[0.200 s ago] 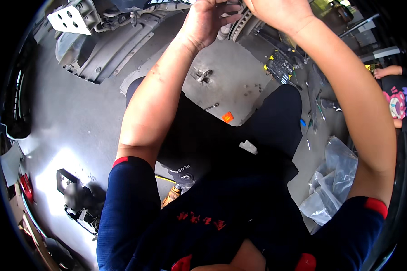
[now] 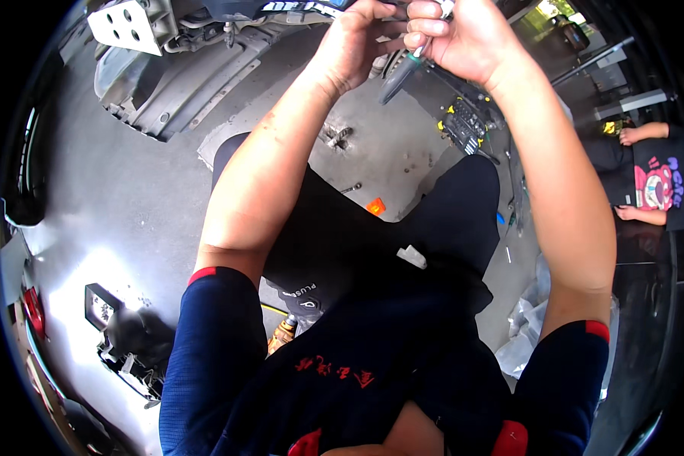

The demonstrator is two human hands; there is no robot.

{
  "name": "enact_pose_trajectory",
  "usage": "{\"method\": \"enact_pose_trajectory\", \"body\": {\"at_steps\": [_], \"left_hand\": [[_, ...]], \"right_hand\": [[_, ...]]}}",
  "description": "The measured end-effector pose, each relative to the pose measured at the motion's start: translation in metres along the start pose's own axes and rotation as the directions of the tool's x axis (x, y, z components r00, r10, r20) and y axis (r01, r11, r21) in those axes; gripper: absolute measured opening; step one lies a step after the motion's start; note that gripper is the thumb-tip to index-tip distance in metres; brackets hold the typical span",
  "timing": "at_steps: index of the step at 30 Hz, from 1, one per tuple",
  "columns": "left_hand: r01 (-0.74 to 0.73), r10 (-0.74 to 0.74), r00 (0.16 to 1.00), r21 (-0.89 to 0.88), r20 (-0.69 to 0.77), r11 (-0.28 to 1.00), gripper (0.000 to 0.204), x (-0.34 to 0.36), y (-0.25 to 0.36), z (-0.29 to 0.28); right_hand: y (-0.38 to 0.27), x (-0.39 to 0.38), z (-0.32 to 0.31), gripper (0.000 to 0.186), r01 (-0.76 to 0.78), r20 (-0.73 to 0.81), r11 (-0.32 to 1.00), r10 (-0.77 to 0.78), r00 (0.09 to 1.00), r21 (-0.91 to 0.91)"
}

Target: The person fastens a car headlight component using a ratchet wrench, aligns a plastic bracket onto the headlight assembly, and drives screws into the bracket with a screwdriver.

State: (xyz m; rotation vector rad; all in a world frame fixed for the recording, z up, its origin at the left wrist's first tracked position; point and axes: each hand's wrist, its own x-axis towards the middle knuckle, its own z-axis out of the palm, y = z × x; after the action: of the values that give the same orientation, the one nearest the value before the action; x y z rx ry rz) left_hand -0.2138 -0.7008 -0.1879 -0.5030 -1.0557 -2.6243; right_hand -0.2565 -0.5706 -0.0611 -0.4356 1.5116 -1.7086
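My left hand (image 2: 349,45) is raised at the car's dark underside (image 2: 247,11), its fingers loosely curved and apart; what the fingertips touch is unclear. Beside it, my right hand (image 2: 467,42) is closed on a screwdriver-like tool (image 2: 403,76), with a metal shaft and a dark grey and green handle hanging down. A brake disc edge lies partly hidden behind both hands. A white plate with holes (image 2: 125,27) is at the car's upper left, above a large grey curved panel (image 2: 171,91).
My bent legs (image 2: 456,205) frame floor with an orange piece (image 2: 375,207) and loose tools. A black-yellow tool case (image 2: 462,125) lies beyond. A co-worker (image 2: 657,175) is at right. A plastic bag (image 2: 524,334), a drill (image 2: 281,334) and dark car parts (image 2: 129,338) surround me.
My right hand has come down slightly and the tool's handle now shows below it. My left hand sits slightly right and lower. The view has shifted, showing more of the co-worker.
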Motion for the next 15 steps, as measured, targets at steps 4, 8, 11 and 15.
{"method": "enact_pose_trajectory", "body": {"at_steps": [4,8,11,15], "left_hand": [[-0.024,0.025,0.992,0.013,-0.125,1.000,0.038,0.006,-0.008,-0.009],[-0.008,0.006,0.995,-0.015,-0.104,1.000,0.033,0.003,-0.008,-0.017],[-0.010,0.009,0.993,-0.006,-0.118,1.000,0.032,0.003,-0.005,-0.013],[-0.047,0.046,0.999,-0.027,-0.019,0.999,0.027,0.006,-0.005,-0.003]], "right_hand": [[-0.001,0.002,0.000,0.031,0.372,0.164,0.290,-0.551,0.818,-0.882],[0.003,-0.002,0.007,0.031,0.359,0.268,0.032,-0.605,0.750,-0.933],[-0.001,-0.013,0.026,0.031,0.280,0.000,0.576,-0.437,0.899,-0.768],[0.000,0.002,-0.006,0.031,0.121,-0.063,0.957,-0.142,0.988,-0.264]]}}
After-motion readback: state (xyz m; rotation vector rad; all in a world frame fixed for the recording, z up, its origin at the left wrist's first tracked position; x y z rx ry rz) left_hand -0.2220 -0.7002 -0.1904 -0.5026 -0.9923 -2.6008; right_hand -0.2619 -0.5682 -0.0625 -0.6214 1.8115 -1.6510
